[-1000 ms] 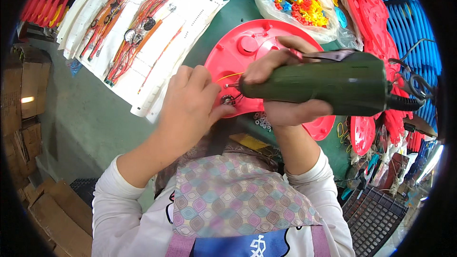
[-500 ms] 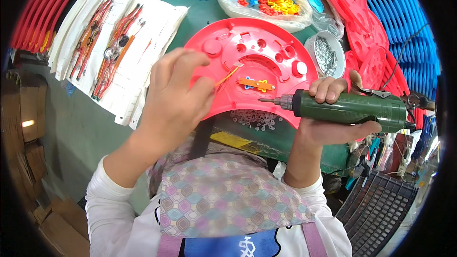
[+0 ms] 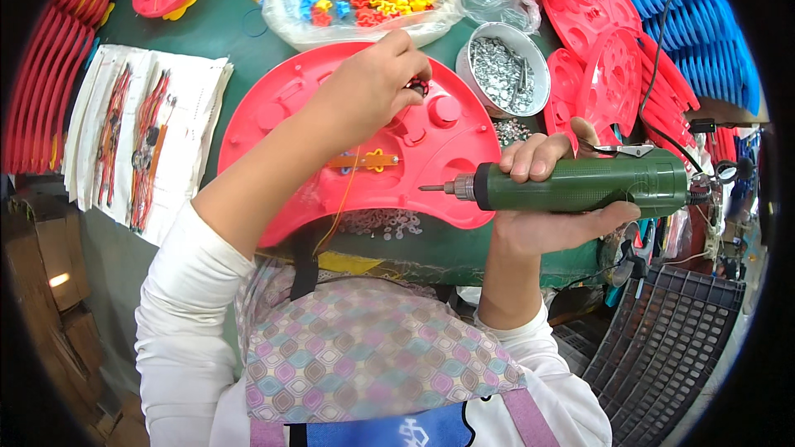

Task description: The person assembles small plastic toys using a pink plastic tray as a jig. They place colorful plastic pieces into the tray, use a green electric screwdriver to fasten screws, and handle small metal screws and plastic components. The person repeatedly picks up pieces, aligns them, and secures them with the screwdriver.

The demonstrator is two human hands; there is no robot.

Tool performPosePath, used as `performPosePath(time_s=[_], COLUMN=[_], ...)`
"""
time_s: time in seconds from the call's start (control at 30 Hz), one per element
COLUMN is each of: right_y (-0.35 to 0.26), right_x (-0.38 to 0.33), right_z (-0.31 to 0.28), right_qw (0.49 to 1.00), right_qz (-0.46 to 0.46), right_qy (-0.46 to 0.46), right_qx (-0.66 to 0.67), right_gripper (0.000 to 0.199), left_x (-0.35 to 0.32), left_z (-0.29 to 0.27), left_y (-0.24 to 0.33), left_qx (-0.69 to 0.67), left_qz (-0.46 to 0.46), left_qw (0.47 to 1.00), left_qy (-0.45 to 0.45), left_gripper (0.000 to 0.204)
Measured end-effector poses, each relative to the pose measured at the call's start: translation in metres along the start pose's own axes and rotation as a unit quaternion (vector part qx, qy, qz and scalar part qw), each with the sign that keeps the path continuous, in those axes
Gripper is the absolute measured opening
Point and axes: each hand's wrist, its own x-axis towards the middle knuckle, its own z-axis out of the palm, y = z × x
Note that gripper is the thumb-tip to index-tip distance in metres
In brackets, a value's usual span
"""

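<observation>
My right hand [image 3: 538, 232] is wrapped round a green electric screwdriver [image 3: 580, 185], its bit pointing left over the edge of a curved red plastic shell [image 3: 464, 153]. Above the shell's far side, my left hand [image 3: 373, 79] pinches a small dark round part [image 3: 417, 86]. Thin orange wires [image 3: 346, 199] trail down across the shell below that arm; whether they join the pinched part is hidden. An orange strip [image 3: 387, 161] lies over a yellow flower-shaped piece in the shell. My left hand and forearm cover part of the shell.
A white bowl of screws [image 3: 543, 87] stands beyond the shell. Behind lies a plastic bag of colourful stars [image 3: 443, 21]. Wired parts rest on white papers [image 3: 190, 116] at left. Red shells [image 3: 609, 74] and blue stacked pieces [image 3: 704, 58] fill the right; small washers [image 3: 385, 222] lie in front.
My left hand has moved right and away across the shell and now pinches the dark round part. The view has shifted; the screwdriver stays in my right hand.
</observation>
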Motion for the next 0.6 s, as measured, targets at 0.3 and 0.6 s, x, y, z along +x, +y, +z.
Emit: performPosePath(time_s=[0.3,0.6], right_y=[-0.011,-0.02], right_x=[0.004,0.012], right_z=[-0.021,-0.032], right_qw=[0.999,1.0], right_qz=[-0.014,-0.014], right_qy=[-0.015,0.017], right_qx=[-0.031,0.02], right_gripper=[0.112,0.113], left_x=[-0.004,-0.006], left_z=[0.022,0.03], left_y=[-0.019,-0.012], left_qx=[0.104,0.079], left_qz=[0.041,0.012], left_qw=[0.993,0.993], left_qy=[0.031,0.082], left_gripper=[0.023,0.017])
